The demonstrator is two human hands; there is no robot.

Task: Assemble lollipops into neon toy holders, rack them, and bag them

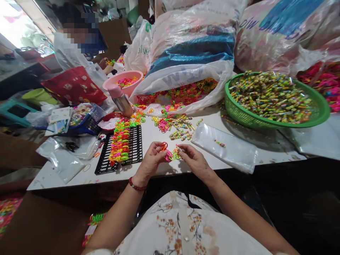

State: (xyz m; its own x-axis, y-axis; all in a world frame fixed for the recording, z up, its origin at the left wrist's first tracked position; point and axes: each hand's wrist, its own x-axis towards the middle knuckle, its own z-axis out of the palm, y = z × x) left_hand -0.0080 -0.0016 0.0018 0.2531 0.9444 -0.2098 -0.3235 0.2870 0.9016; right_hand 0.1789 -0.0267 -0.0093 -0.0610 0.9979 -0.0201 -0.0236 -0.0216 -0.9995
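Observation:
Near the table's front edge, my left hand (pixel 154 157) pinches a few small plastic ring pieces (pixel 169 155) in orange, pink and yellow-green. My right hand (pixel 195 159) closes thumb and finger on the other side of the same little bunch. What exactly sits between the right fingertips is too small to make out. Left of my hands, a black slotted rack (pixel 135 143) carries rows of bright plastic pieces (pixel 119 141). Just beyond my hands lie loose colourful pieces (pixel 162 124) and short patterned sticks (pixel 183 132).
A green basket (pixel 239 113) heaped with patterned sticks stands at the right, behind clear plastic bags (pixel 225 145). An open white sack (pixel 223 71) spills coloured pieces at the back. A pink-capped flask (pixel 122 101) and pink basin (pixel 138 76) stand left. Another person (pixel 69 49) sits back left.

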